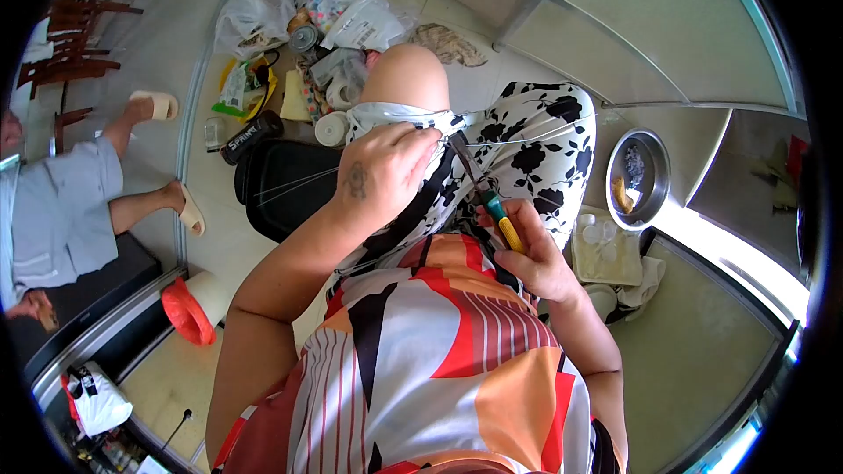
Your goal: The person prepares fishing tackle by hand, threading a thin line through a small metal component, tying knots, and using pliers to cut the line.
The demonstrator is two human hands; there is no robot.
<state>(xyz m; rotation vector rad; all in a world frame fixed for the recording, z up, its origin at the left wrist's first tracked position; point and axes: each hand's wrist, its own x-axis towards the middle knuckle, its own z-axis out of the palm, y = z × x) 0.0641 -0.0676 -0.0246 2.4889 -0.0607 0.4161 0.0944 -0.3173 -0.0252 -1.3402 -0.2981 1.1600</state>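
My left hand (386, 171) is closed in a pinch over my lap, with thin wire (294, 183) running out from it to the left and more to the right. What lies under its fingertips is partly hidden. My right hand (537, 253) grips a hand tool with a green and yellow handle (502, 222). Its narrow dark metal end (465, 158) points up toward the fingers of my left hand; the exact kind of tool is not clear. Beneath both hands is black-and-white flowered cloth (549, 136) over my legs.
Bags, a white tub (364, 22) and a dark bottle (252, 138) crowd the floor ahead, near a black container (277, 197). At right stand a metal bowl (638, 180) and a pale tray (606, 250). Another person (66, 228) sits at left.
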